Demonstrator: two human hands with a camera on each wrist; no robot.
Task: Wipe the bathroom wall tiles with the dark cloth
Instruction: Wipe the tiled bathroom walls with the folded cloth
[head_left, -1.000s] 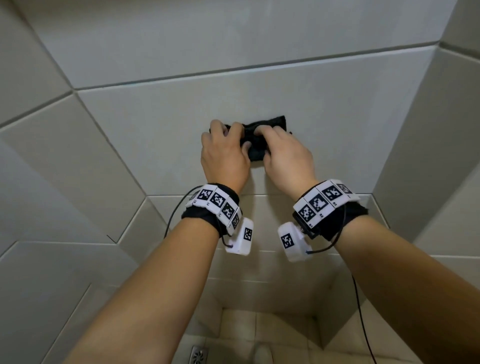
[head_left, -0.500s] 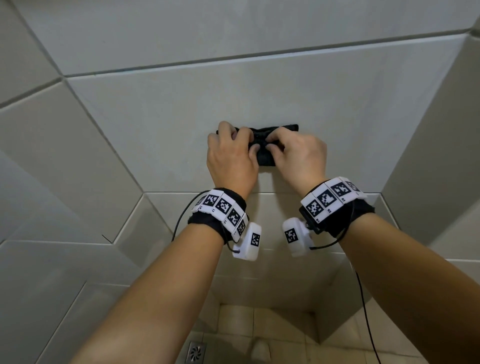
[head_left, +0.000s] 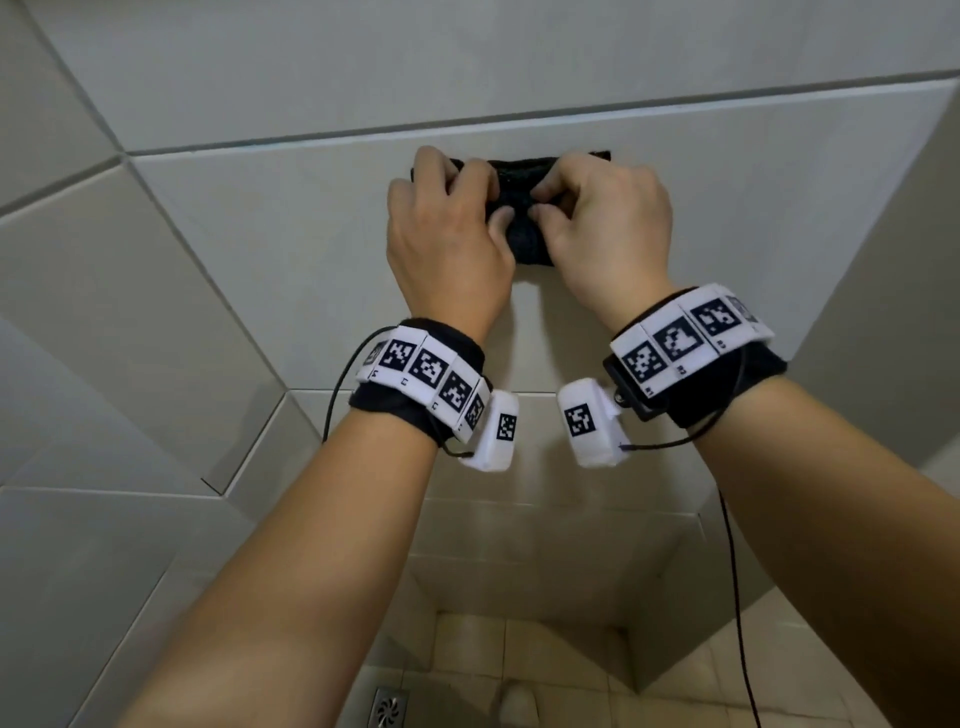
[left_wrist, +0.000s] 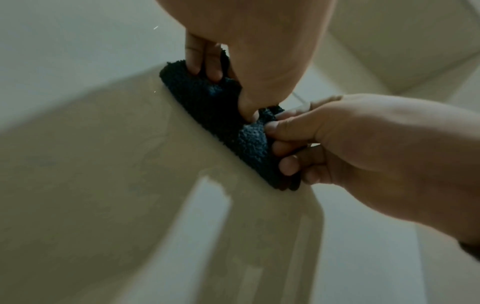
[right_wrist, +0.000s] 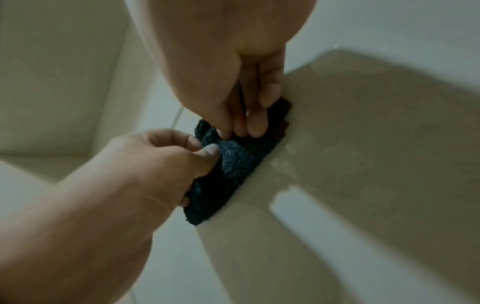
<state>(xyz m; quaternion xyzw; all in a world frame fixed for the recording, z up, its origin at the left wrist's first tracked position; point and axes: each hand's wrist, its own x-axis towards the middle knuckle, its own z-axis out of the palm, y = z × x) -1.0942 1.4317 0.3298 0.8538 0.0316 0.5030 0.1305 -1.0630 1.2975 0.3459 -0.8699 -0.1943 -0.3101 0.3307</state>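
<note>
against the wall tile (head_left: 291, 249) just under the grout line (head_left: 260, 146), my left hand (head_left: 441, 249) and right hand (head_left: 605, 234) both pinch the bunched dark cloth (head_left: 522, 228) with curled fingers, thumbs nearly meeting at its middle. to wipe well i judge i should flatten my grip so more of the pile meets the tile, lean in evenly with both hands, and work in overlapping passes. the cloth's long axis runs left to right, parallel to the grout line, its ends pointing toward either side wall

Both hands (head_left: 524, 234) on dark cloth (head_left: 522, 228)
</note>
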